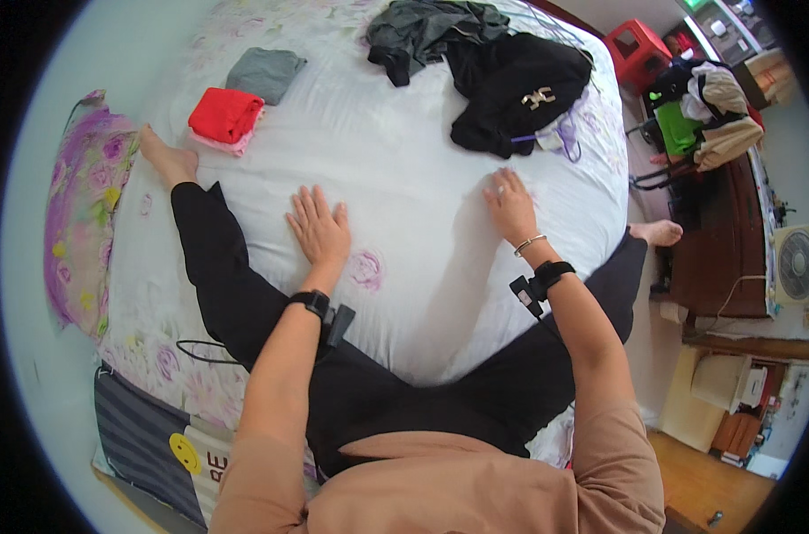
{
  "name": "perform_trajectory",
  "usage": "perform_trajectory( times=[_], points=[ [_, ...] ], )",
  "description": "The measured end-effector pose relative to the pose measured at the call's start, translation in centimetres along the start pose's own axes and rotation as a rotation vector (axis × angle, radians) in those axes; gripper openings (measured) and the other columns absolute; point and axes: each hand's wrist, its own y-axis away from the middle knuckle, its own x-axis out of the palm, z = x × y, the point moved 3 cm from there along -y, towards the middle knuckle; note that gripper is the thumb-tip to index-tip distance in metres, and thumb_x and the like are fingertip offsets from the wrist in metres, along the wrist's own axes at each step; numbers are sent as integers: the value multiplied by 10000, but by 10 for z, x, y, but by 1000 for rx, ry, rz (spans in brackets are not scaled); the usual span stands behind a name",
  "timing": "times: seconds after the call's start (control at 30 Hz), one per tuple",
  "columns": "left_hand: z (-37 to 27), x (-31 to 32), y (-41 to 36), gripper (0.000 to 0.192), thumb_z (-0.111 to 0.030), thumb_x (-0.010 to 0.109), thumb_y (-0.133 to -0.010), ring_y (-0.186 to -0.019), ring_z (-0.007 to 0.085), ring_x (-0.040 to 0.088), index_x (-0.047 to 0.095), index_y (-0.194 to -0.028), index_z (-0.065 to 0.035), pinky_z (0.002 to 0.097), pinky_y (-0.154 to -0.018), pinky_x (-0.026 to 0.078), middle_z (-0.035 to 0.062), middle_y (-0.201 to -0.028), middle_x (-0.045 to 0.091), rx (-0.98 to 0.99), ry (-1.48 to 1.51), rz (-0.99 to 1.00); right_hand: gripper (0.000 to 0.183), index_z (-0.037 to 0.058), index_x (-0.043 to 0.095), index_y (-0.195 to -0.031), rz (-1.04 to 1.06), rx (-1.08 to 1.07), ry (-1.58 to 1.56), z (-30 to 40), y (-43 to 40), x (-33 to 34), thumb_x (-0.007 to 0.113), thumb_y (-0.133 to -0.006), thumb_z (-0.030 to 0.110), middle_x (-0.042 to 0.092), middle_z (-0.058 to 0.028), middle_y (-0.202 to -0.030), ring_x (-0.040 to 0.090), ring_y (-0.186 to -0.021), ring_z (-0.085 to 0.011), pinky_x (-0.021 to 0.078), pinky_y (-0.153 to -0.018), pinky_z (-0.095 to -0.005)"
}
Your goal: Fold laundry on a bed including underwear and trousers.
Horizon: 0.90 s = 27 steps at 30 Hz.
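Note:
My left hand (319, 228) is palm down on the white floral bedsheet (377, 173), fingers spread and holding nothing. My right hand (513, 207) is also palm down and bare of any object, its thumb a little apart; whether it touches the sheet I cannot tell. Just beyond it lies a loose black garment (504, 87) with a metal ornament. A dark grey garment (424, 33) is bunched behind that one. Toward the far left, a folded red cloth (225, 115) rests on a pink one (220, 145), beside a folded grey garment (264, 75).
A floral pillow (87, 220) stands along the left wall, with a dark patterned pillow (140, 427) nearer me. Right of the bed are a red plastic stool (637, 53), a clothes-laden chair (721, 113), a brown cabinet (718, 233) and a fan (797, 263).

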Motion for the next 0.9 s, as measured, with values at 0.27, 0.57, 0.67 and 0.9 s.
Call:
perform_trajectory(
  times=[0.27, 0.57, 0.67, 0.9],
  points=[
    [-3, -6, 5, 593, -396, 455, -931, -1396, 343, 213, 358, -1409, -60, 540, -1124, 125, 165, -1485, 297, -9, -35, 2, 452, 53, 606, -1153, 306, -99, 339, -3, -124, 4, 489, -893, 404, 650, -170, -1054, 568, -1060, -336, 335, -1022, -528],
    [-6, -5, 1, 632, -404, 477, -915, -1399, 332, 213, 334, -1418, -49, 524, -1123, 131, 170, -1499, 266, 0, -8, 4, 626, -3, 406, -1340, -15, -244, 2, 134, -152, 58, 573, -877, 384, 488, -215, -1310, 482, -1186, -369, 374, -986, -488],
    [1, -10, 2, 657, -337, 531, -889, -1374, 297, 285, 303, -1429, -40, 503, -1106, 192, 171, -1473, 321, -30, 106, -81, 564, 124, 376, -1408, 114, -663, -116, 229, -105, 96, 523, -908, 341, 356, -118, -1465, 294, -1369, -289, 190, -1126, -485],
    [-2, -2, 4, 587, -232, 525, -866, -1302, 286, 391, 358, -1394, -36, 494, -1083, 240, 137, -1412, 416, 14, 148, -120, 541, 121, 425, -1382, 87, -442, -149, 206, -89, 106, 454, -930, 416, 331, -90, -1488, 240, -1397, -275, 159, -1138, -475]
  ],
)
